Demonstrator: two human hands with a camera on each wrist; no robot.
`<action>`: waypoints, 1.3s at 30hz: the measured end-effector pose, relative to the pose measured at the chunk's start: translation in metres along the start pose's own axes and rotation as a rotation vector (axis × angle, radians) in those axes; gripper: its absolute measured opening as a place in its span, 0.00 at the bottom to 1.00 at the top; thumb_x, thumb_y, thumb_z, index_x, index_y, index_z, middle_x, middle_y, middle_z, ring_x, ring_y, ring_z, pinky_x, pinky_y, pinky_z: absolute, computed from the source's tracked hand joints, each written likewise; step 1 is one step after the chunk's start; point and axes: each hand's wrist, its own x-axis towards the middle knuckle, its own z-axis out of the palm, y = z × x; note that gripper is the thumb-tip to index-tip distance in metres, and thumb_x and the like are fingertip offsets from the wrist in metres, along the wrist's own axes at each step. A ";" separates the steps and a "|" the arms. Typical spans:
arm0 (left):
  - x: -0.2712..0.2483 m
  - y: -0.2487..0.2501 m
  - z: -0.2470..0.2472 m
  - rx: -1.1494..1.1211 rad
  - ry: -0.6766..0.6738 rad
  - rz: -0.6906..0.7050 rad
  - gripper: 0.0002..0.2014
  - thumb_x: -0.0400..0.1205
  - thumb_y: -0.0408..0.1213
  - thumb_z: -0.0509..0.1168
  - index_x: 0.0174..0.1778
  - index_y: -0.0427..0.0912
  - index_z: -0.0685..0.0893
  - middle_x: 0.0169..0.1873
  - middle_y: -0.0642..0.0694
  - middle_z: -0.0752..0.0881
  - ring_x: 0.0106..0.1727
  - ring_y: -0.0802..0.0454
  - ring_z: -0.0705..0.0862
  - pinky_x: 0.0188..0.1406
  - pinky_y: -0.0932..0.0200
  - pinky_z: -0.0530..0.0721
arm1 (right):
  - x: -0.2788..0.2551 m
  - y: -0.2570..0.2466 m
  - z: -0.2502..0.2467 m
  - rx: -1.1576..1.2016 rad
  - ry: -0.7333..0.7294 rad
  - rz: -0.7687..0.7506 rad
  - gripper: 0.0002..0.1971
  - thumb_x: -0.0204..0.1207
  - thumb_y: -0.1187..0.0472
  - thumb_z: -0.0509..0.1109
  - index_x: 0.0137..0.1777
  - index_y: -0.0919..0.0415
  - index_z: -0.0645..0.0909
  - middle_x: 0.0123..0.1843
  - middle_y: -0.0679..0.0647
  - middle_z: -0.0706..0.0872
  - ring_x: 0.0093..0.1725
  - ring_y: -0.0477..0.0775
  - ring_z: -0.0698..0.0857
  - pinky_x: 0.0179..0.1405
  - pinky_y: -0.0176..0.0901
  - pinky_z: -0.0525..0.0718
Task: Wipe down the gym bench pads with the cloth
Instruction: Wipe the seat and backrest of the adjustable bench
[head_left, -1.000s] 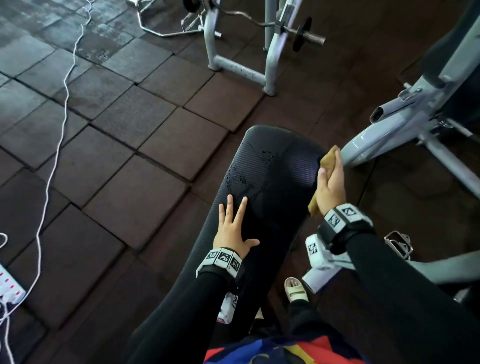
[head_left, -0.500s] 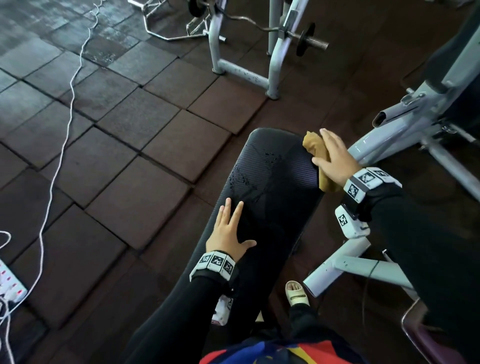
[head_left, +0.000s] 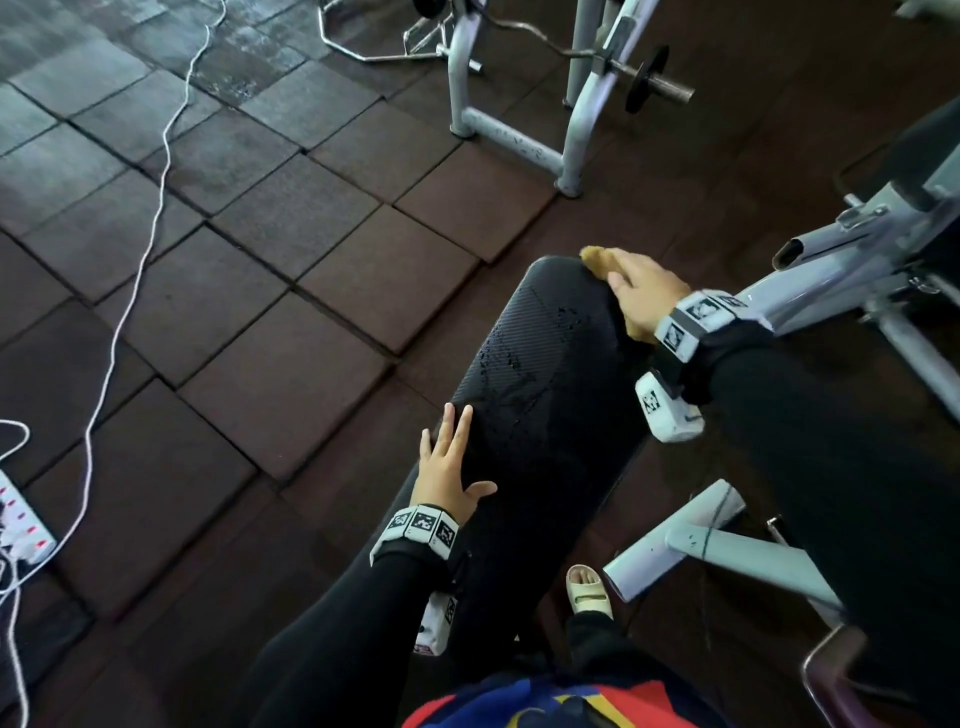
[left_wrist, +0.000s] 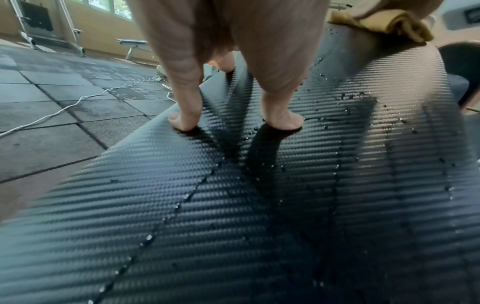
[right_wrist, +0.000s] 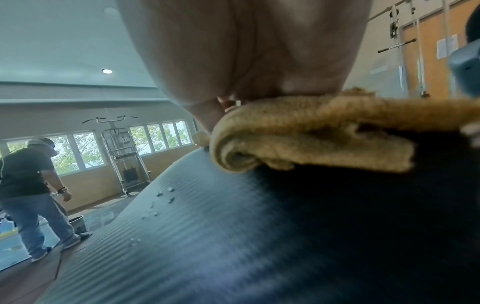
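One black ribbed bench pad, long, running away from the wearer over brown floor tiles; water droplets on its middle. Grey frame tubing to the right, barbell rack beyond. Left hand flat on the pad's near left edge, fingers straight and spread, grasping nothing. Right hand at the far right corner, palm down on a tan cloth, fingers straight, pressing it to the pad. Head view only: white cable and power strip. Right wrist view only: cloth folded in a thick roll, bystander near windows. Left wrist view only: fingertips touching the wet ribbing.
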 end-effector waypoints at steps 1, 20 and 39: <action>0.000 0.000 0.001 -0.005 0.007 0.007 0.53 0.74 0.39 0.76 0.78 0.61 0.38 0.78 0.62 0.35 0.82 0.32 0.40 0.81 0.40 0.51 | 0.007 -0.011 0.002 -0.012 -0.010 -0.023 0.21 0.85 0.56 0.52 0.78 0.51 0.63 0.79 0.53 0.66 0.71 0.68 0.71 0.70 0.53 0.65; 0.002 -0.008 0.008 -0.026 0.039 -0.003 0.54 0.74 0.40 0.76 0.77 0.67 0.38 0.78 0.63 0.34 0.83 0.37 0.39 0.80 0.50 0.47 | 0.017 -0.005 0.014 -0.038 0.043 -0.052 0.21 0.84 0.54 0.52 0.77 0.47 0.63 0.79 0.50 0.66 0.73 0.64 0.70 0.72 0.56 0.68; -0.003 -0.009 0.008 -0.076 0.061 -0.017 0.52 0.74 0.41 0.76 0.78 0.67 0.42 0.78 0.64 0.36 0.84 0.43 0.40 0.80 0.52 0.49 | -0.088 0.003 0.093 -0.516 -0.064 -0.323 0.31 0.84 0.52 0.53 0.80 0.36 0.41 0.84 0.40 0.53 0.82 0.52 0.55 0.78 0.58 0.42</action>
